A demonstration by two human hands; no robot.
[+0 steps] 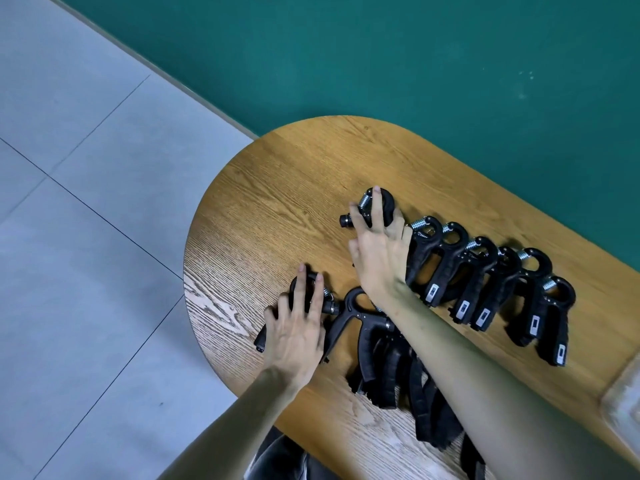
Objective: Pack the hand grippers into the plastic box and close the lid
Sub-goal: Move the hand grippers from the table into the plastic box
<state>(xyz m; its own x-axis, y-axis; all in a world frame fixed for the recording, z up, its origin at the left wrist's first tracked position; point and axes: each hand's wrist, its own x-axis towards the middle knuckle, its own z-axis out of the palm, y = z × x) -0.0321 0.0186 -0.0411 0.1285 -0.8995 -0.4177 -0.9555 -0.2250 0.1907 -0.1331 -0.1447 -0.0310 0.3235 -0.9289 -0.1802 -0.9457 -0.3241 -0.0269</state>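
Left hand lies spread on the near-left hand gripper; right hand closes over the far one. Gathering step; plastic box barely visible, right edge. Next: carry both there.

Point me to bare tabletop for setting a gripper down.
Free: the far rounded end of the table, between the far row of grippers and the green wall; also the strip behind that row. Crowded: near edge, where the near pile, left hand and right hand sit.
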